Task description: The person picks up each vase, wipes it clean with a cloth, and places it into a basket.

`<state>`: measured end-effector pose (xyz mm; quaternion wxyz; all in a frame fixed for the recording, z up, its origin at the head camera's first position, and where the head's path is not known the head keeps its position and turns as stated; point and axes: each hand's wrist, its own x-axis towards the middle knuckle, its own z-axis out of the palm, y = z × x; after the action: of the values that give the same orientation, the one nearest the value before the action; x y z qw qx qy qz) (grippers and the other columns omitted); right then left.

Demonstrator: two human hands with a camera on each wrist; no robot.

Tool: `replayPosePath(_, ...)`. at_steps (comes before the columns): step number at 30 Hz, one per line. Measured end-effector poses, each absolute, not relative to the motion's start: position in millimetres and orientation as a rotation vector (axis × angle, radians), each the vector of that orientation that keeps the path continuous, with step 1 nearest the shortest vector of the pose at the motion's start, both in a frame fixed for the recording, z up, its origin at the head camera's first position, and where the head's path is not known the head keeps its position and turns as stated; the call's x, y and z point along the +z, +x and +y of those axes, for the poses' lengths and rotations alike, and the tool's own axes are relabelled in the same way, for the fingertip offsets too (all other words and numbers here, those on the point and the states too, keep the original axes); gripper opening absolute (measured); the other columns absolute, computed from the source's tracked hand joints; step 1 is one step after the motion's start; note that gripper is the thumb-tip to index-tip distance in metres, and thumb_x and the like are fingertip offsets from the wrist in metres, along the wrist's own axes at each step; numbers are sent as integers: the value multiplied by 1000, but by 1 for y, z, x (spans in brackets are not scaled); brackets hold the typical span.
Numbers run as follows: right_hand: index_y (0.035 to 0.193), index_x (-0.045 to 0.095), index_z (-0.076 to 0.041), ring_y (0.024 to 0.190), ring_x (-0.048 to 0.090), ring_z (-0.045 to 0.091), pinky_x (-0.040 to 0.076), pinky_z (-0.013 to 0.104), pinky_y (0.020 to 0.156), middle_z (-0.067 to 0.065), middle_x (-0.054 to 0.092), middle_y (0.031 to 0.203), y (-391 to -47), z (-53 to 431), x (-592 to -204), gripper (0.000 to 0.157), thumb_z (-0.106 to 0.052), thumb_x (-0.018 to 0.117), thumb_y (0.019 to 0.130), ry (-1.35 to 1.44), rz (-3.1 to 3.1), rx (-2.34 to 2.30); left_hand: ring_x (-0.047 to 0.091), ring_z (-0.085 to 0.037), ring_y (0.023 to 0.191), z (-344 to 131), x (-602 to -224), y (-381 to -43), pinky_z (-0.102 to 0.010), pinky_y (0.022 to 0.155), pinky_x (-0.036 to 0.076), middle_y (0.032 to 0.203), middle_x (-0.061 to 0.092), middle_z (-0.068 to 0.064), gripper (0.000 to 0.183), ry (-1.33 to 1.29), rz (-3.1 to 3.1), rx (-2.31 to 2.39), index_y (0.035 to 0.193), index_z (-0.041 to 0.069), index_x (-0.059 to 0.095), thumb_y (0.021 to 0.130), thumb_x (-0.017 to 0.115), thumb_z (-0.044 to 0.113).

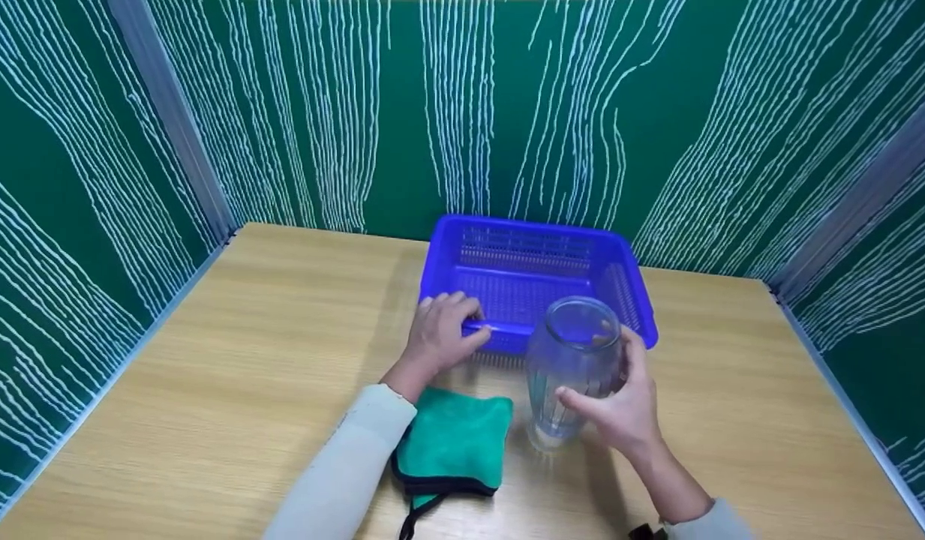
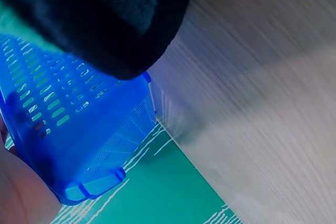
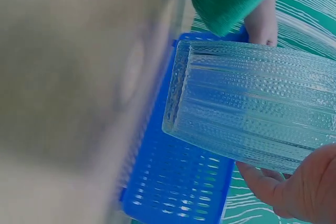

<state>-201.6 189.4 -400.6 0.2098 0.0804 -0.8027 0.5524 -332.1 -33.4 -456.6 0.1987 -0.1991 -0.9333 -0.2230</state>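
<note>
My right hand (image 1: 629, 405) holds a clear glass vase (image 1: 567, 375) by its side, thumb in front and fingers behind. The vase stands roughly upright, its mouth overlapping the basket's near rim in the head view. Vertical bands and a beaded texture show on the glass vase (image 3: 252, 103) in the right wrist view. My left hand (image 1: 441, 330) grips the near left corner of a blue plastic basket (image 1: 537, 223), thumb along the front rim. A folded green cloth (image 1: 458, 435) with black edging lies on the table beside my left forearm.
The wooden table (image 1: 282, 315) extends on both sides of the basket. Green walls (image 1: 402, 112) with wavy white lines enclose its back and sides, with grey posts (image 1: 169, 112) at the corners. A black loop (image 1: 407, 525) hangs from the cloth's near edge.
</note>
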Motion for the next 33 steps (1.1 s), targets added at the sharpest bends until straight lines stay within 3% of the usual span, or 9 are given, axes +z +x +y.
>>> replayPosePath(4,128,33,-6,105,44,12,34,44,87,9,47,117,-206,192,-391,89,-3,80,53,267,-2195,1530,41,-9,71,-34,-456,-332,-28,64,29,75,49,13,18,-551,-2611,-612,81,28,54,75,51,45)
replayPosePath(16,130,32,-21,109,43,20,37,51,87,2,45,122,-234,212,-386,92,-9,82,53,268,-2181,1519,40,-9,75,-34,-456,-332,-29,67,29,78,48,14,18,-534,-2656,-650,82,30,53,76,51,47)
replayPosePath(26,128,33,-12,111,42,23,35,53,89,8,43,122,-232,200,-344,85,-7,78,57,299,-2157,1533,41,-8,74,-34,-458,-331,-28,66,30,78,51,14,18,-538,-2646,-643,82,30,55,77,52,47)
replayPosePath(33,125,36,-15,108,44,22,36,52,88,6,46,119,-241,197,-331,81,-7,78,57,350,-2088,1545,41,-9,70,-33,-457,-332,-28,63,29,74,49,14,17,-559,-2605,-637,79,29,54,77,52,45)
